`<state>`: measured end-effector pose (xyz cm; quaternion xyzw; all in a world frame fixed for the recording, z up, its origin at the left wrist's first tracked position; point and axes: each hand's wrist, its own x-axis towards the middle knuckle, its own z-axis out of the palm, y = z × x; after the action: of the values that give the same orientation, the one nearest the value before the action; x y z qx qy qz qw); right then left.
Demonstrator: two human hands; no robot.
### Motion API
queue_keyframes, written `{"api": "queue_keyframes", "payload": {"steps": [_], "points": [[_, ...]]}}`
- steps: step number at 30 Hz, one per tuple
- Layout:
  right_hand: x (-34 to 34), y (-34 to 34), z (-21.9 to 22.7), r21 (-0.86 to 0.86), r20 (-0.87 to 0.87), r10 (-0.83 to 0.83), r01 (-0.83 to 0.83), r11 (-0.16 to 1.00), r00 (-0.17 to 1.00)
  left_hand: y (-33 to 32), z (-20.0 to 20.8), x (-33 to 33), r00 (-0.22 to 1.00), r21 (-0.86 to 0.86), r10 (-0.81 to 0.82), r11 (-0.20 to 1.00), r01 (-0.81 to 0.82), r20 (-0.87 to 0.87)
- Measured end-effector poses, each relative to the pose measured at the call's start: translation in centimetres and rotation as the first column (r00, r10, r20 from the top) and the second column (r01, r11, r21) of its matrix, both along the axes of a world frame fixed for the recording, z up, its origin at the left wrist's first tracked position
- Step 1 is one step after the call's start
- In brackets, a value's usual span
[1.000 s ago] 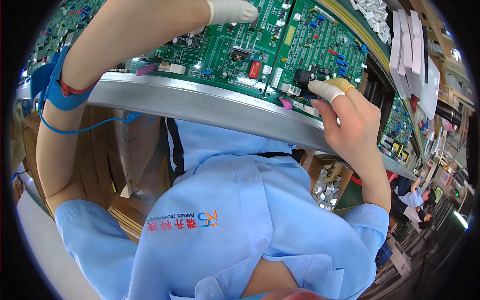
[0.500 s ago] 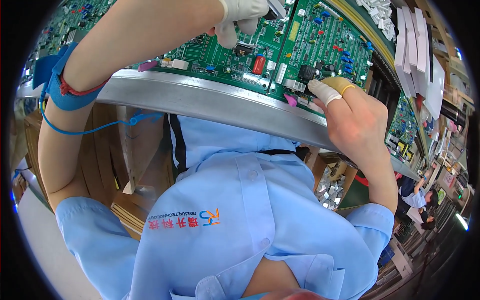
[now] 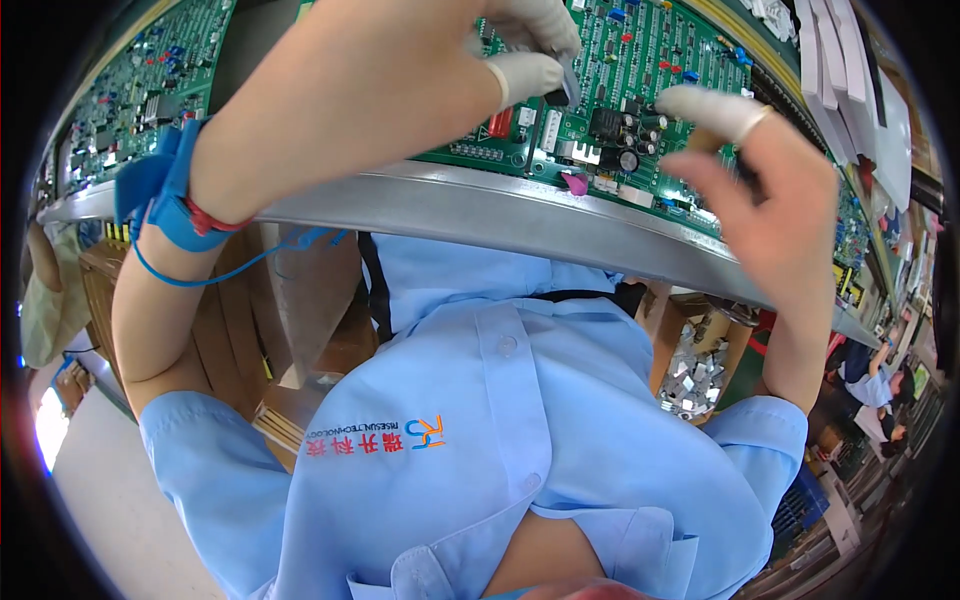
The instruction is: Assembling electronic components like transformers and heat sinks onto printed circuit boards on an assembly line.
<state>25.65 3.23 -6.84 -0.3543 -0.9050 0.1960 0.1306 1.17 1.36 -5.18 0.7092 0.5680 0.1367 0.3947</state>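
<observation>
Green circuit boards (image 3: 560,176) crowded with parts lie in front of me. White finger cots cover fingertips of my left hand (image 3: 515,60), which pinches a small part, dark at its base with a grey metal plate (image 3: 570,85), over the board. Its exact kind is unclear. Slightly blurred, my right hand (image 3: 775,190) hovers over the right part of the board, thumb and forefinger apart, with nothing seen between them. Between the two hands stand black capacitors (image 3: 627,160), a white connector (image 3: 551,131) and a pink piece (image 3: 574,184). A red component (image 3: 500,122) sits below my left fingers.
A metal rail (image 3: 450,195) runs along the near edge. Another board (image 3: 150,110) lies at the left. A blue wrist strap (image 3: 185,195) with a cord circles my left wrist. Below the rail stands a box of metal pieces (image 3: 697,360). White sheets (image 3: 835,80) stand at right.
My left hand has shifted right with the grey-plated part. My right hand has lifted off the board's near edge, and its fingers have spread. The boards sit differently in view, with a gap at left.
</observation>
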Motion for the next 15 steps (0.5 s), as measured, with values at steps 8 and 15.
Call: {"api": "queue_keyframes", "payload": {"steps": [8,15], "points": [[3.1,3.0,-2.9,-0.496,-0.371,-0.307,0.093,0.864,0.877,0.0,-5.0,1.6,0.977,0.421,-0.172,0.882,0.210,-0.127],[4.1,3.2,-3.4,-0.468,-0.432,-0.329,0.104,0.878,0.840,0.5,-4.4,2.5,0.959,0.349,-0.192,0.902,0.256,-0.206]]}}
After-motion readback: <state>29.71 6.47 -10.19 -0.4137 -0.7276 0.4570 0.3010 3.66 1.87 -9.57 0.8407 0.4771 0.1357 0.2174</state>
